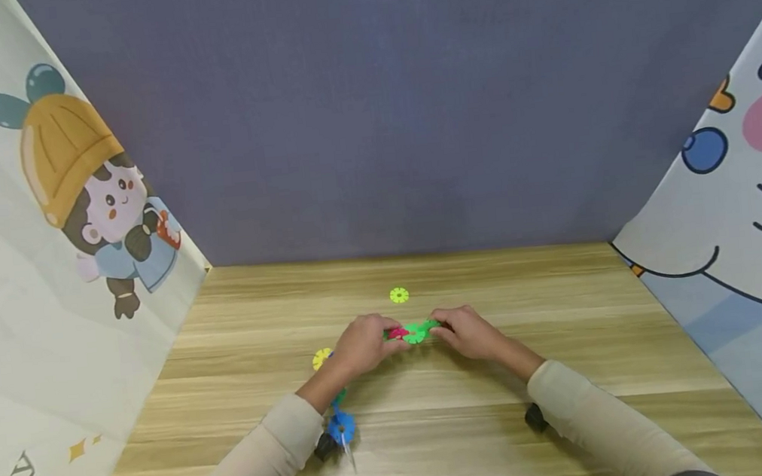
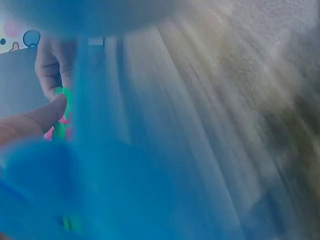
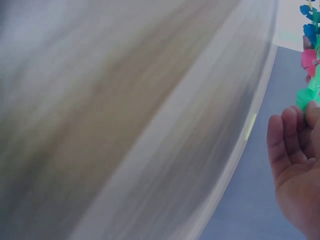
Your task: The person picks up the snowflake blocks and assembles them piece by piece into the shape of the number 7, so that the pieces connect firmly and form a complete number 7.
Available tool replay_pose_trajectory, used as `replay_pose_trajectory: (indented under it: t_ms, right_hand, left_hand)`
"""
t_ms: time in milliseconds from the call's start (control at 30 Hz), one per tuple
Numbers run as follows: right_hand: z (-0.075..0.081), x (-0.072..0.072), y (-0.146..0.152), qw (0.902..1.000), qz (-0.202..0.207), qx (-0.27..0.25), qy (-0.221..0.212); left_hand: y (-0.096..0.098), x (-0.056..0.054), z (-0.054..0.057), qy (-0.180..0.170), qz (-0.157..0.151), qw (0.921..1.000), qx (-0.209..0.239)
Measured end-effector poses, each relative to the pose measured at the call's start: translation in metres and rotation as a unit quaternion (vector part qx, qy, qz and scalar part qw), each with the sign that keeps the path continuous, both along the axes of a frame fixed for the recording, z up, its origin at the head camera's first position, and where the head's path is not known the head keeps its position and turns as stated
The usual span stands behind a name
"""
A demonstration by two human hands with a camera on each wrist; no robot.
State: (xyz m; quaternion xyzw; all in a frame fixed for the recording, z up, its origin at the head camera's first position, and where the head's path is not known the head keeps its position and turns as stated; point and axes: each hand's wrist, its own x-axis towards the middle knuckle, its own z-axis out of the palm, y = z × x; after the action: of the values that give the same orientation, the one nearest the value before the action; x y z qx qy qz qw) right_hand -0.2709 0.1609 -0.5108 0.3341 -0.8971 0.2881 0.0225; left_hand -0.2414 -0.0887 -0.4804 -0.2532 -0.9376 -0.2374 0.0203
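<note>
Between the two hands spans a chain of joined snowflake discs, with a pink disc [image 1: 398,333] beside a green disc [image 1: 415,333]. My left hand [image 1: 365,343] pinches the chain near the pink disc. At the other end, my right hand [image 1: 471,331] pinches a green disc [image 3: 306,97] between thumb and fingers. More discs show around the left wrist: a yellow disc [image 1: 322,359] and a blue disc [image 1: 342,427], partly hidden by the forearm. Blurred blue fills much of the left wrist view, very close to the camera.
A loose yellow-green disc [image 1: 399,295] lies on the wooden table [image 1: 562,283] beyond the hands. Behind the table stands a dark grey-blue panel [image 1: 397,115]. Cartoon-printed sheets [image 1: 8,248] flank both sides.
</note>
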Motion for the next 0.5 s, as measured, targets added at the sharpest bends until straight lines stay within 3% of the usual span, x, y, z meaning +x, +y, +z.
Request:
replay_pose_trajectory:
  t_ms: [167,500]
  right_hand:
    - [0.0007,0.0013,-0.0022,0.9998,0.012,-0.003,-0.013]
    - [0.0007,0.0035,-0.0004,0.9996,0.017,-0.01,-0.02]
  left_hand:
    - [0.0018,-0.0019,-0.0012,0.035,0.007,0.9991,-0.024]
    - [0.0048,-0.0022,-0.0027,0.0,0.015,0.9998,-0.016]
